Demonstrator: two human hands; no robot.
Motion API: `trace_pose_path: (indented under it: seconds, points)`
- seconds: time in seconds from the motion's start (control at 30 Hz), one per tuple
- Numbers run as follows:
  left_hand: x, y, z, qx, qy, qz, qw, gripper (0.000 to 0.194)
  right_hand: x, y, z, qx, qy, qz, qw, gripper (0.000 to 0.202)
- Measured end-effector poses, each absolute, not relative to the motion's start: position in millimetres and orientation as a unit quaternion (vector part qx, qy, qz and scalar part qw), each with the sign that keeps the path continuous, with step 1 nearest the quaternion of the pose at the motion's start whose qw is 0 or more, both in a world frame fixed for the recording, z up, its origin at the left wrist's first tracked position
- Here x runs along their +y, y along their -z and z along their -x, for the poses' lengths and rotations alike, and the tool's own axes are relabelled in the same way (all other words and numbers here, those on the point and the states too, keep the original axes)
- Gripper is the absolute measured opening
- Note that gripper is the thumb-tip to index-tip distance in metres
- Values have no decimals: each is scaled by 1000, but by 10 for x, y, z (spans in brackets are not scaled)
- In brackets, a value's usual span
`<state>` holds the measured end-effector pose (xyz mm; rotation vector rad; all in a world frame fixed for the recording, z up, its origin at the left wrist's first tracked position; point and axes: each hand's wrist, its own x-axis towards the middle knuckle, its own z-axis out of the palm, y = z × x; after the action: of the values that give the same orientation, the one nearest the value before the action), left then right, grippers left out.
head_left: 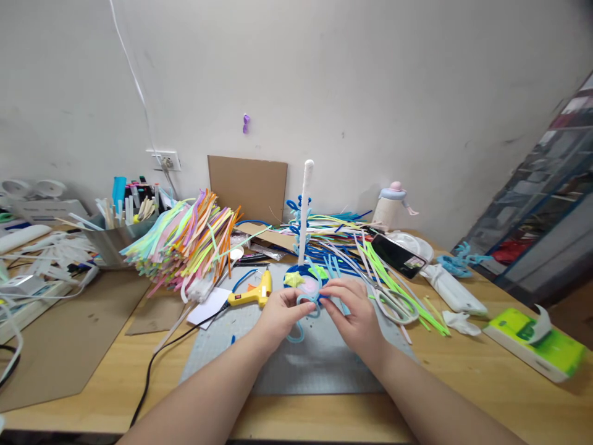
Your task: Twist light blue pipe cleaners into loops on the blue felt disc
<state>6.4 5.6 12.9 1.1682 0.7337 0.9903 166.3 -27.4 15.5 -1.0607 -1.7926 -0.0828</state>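
Observation:
My left hand [282, 314] and my right hand [354, 312] meet above a grey cutting mat [319, 371]. Between their pinched fingertips is a light blue pipe cleaner [296, 334], bent into loops; one loop hangs below my left fingers. Just behind the hands sits a round dark blue base with yellow-green stars [293, 279] and a pale pink centre. A white fuzzy rod [304, 213] stands upright behind it, with blue curled pieces beside it. My fingertips partly hide the base.
Left of the hands lies a yellow glue gun [252, 293] with a black cord. Bundled pipe cleaners [185, 244] stand behind it. To the right are scissors [396, 306], a phone [398, 254], green strips and a green tissue pack [537, 343].

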Motion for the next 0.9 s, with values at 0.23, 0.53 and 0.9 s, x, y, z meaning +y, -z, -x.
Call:
trace_pose_path:
  seconds: [0.23, 0.53, 0.9]
  points:
    - [109, -64, -69, 339, -472, -543, 607, 22, -304, -133, -1631, -760, 48, 412, 500, 19]
    - [100, -71, -92, 340, -492, -506, 621, 24, -325, -81, -1569, -745, 5, 406, 529, 22]
    - [61, -143, -76, 337, -496, -494, 630, 22, -367, -119, -1587, -762, 31, 434, 480, 29]
